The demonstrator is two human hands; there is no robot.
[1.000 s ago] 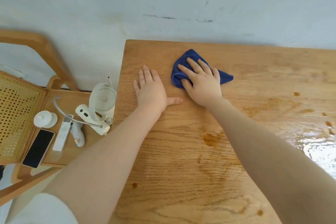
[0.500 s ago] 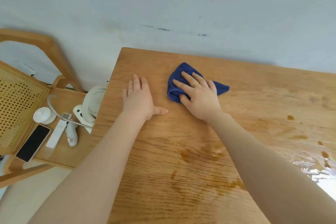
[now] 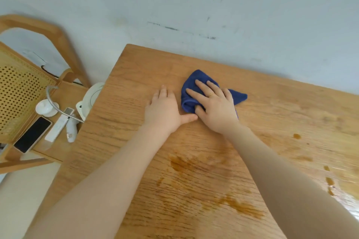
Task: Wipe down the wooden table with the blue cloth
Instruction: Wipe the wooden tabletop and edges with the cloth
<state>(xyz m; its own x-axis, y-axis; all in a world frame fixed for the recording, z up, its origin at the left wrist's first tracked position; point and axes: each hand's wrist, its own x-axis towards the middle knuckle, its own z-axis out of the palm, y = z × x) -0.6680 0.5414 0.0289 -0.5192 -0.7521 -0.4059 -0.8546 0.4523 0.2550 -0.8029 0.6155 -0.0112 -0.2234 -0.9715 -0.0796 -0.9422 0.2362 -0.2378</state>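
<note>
- On the far left part of the wooden table, the blue cloth lies bunched under the right hand.
- The right hand presses flat on the cloth with straight, spread fingers; a ring sits on one finger, and a corner of cloth sticks out to the right of the hand.
- The left hand rests palm-down on bare wood just left of the cloth, fingers straight, its thumb reaching right until it touches or nearly touches the right hand.
- Nearer on the table, brown wet stains spread between the two forearms, with more spots toward the right edge.
- Left of the table stands a wooden chair with a woven cane back; its seat holds a dark phone, a white kettle and a few small white items.
- A pale wall with dark scuff marks runs behind the table.
</note>
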